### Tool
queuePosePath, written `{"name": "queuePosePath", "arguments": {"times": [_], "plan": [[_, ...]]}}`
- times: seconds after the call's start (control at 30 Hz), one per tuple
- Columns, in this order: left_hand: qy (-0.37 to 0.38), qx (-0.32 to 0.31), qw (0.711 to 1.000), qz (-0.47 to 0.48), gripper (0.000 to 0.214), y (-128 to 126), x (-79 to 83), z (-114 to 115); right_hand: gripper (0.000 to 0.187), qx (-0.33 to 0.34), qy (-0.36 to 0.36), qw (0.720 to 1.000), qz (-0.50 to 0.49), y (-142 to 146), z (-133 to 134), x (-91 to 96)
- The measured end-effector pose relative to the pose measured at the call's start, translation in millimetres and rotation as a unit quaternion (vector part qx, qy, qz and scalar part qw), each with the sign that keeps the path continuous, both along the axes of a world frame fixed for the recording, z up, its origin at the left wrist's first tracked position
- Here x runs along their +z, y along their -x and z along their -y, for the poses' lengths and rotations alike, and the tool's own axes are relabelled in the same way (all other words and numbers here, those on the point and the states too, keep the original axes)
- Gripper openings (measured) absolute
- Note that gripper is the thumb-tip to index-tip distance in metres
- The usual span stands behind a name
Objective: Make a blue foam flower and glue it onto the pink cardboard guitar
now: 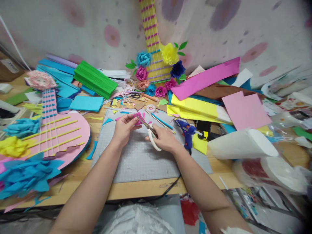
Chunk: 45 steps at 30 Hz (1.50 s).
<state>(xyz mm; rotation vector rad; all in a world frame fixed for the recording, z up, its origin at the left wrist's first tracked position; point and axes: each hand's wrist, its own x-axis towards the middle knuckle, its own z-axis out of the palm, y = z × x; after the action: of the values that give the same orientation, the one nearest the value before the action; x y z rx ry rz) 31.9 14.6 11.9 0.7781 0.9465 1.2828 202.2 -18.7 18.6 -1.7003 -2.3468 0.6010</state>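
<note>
My left hand [124, 128] pinches a small folded piece of pink crepe paper [139, 117] above the grey cutting mat [143, 159]. My right hand [163, 138] grips white-handled scissors [151, 133], whose blades point up and left into the pink paper. Both hands hover over the far part of the mat, close together. Fingers of each hand are curled closed around what they hold.
A blue glue gun [187, 131] stands right of my right hand. A pink paper guitar [58, 133] lies at left, a yellow one with paper flowers [156, 58] leans on the wall. Coloured paper sheets, green crepe [95, 79] and scraps crowd the wooden table [146, 188].
</note>
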Motion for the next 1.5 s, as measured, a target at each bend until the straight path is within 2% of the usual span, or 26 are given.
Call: {"name": "queuePosePath", "arguments": {"times": [0.3, 0.83, 1.5], "plan": [[-0.016, -0.018, 1.000, -0.018, 0.031, -1.6, -2.5, 1.9, 0.043, -0.007, -0.006, 1.000, -0.015, -1.0, -0.1, -0.5], [0.008, -0.024, 1.000, 0.013, 0.030, 3.3, 0.6, -0.4, 0.042, -0.017, -0.022, 1.000, -0.013, 1.9, -1.1, -3.1], [-0.019, -0.046, 0.996, -0.074, 0.029, 13.9, 0.5, -4.7, 0.041, 0.006, -0.032, 0.999, -0.021, -5.8, -4.2, -8.3]]}}
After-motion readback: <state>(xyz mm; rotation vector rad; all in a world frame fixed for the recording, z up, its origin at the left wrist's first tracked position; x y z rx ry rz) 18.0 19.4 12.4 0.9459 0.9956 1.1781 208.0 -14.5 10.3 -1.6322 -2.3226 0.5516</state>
